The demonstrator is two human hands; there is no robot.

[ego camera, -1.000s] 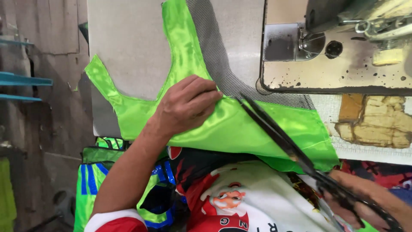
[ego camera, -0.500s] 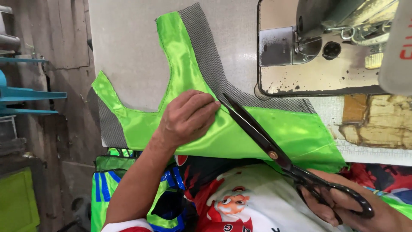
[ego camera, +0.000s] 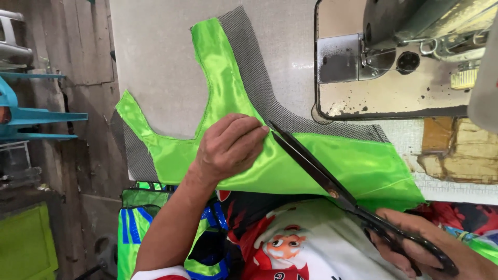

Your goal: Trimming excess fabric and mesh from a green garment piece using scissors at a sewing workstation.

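A bright green satin fabric piece point(ego camera: 223, 88) lies on the grey sewing table point(ego camera: 155, 57), backed by a grey mesh layer point(ego camera: 249, 41). My left hand point(ego camera: 228, 148) presses flat on the green fabric near its middle. My right hand point(ego camera: 420, 243) grips the handles of long black scissors point(ego camera: 316, 168). The blades are slightly apart, and their tips rest on the fabric right beside my left fingertips, near the mesh edge.
A sewing machine point(ego camera: 410, 52) stands at the table's right. Green and blue fabric point(ego camera: 135, 228) hangs below the table edge over my lap. A blue plastic stool point(ego camera: 31, 114) stands at the left on the wooden floor.
My right hand has pushed the scissors further up the fabric until the tips reached my left fingertips. My left hand has stayed pressed on the green fabric.
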